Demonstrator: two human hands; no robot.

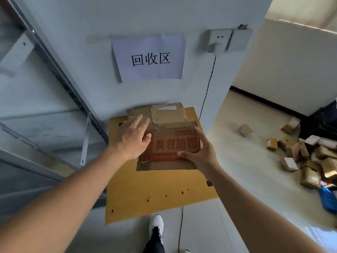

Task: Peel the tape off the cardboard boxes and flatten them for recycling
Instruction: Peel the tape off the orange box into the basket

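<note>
Brown corrugated card, flattened box (pixel 169 148), red print on top; right hand (pixel 198 152) pinches its right edge, thumb over, fingers along the side, likely steering it square. Left hand (pixel 133 137) lies flat, fingers straight, pressing its left part down onto the stack of flattened boxes (pixel 164 114) by the wall. Beneath: large yellow cardboard sheet (pixel 155 190), smooth, spotted. Paper sign (pixel 148 57) above. Unflattened boxes (pixel 299 154) heaped well apart, right, on glossy floor.

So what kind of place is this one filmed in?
Likely a back room's cardboard recycling corner: a paper sign reading 回收区 is taped to the wall above a stack of flattened boxes on a yellow cardboard sheet, with small unflattened parcels piled on the floor nearby.
</note>
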